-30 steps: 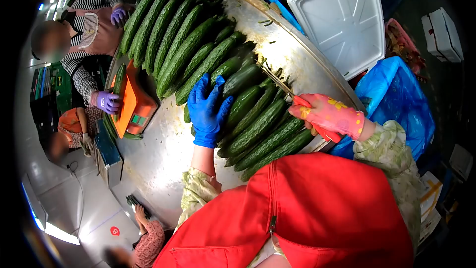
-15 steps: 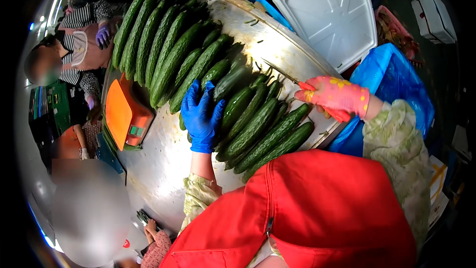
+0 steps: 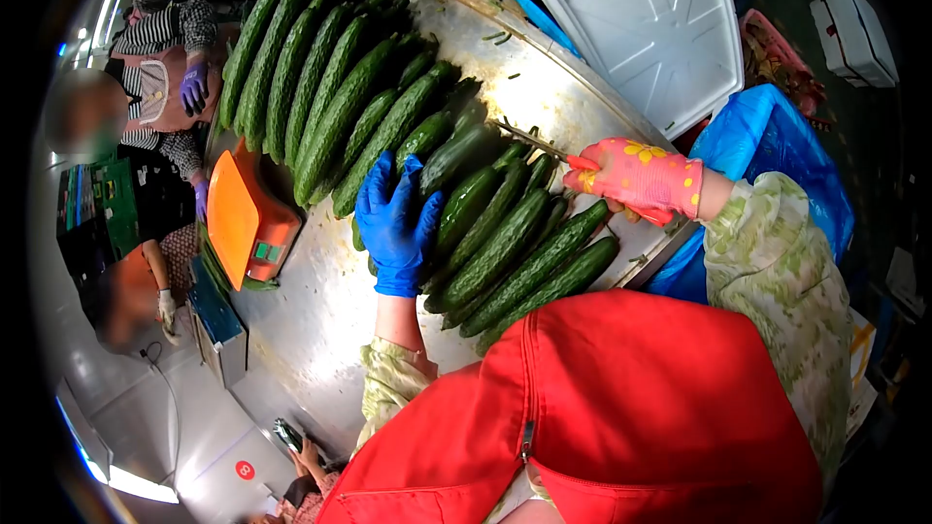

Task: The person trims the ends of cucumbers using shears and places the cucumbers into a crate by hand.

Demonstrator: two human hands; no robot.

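Observation:
Long green cucumbers [image 3: 349,116] lie side by side in a slanting row on the metal table [image 3: 320,301]. My left hand [image 3: 393,223], in a blue glove, rests flat on the cucumbers in the middle of the row, fingers spread. My right hand [image 3: 636,180], in a pink glove with yellow flowers, is closed around red-handled scissors [image 3: 529,139]. Their thin metal blades point up and left, at the stem ends of the nearer cucumbers [image 3: 495,243]. The fingers partly hide the handles.
An orange scale [image 3: 252,218] stands left of the row. Beyond the table's right edge are a white lid [image 3: 646,29], a blue bag [image 3: 762,150] and a red crate [image 3: 777,58]. Co-workers stand at the left, one with purple gloves [image 3: 194,87]. Another person's hands [image 3: 309,461] hold something dark below.
My right hand and the scissors have moved slightly left, bringing the blades over the stem ends. My left hand stays put. A co-worker at lower left has moved out of view.

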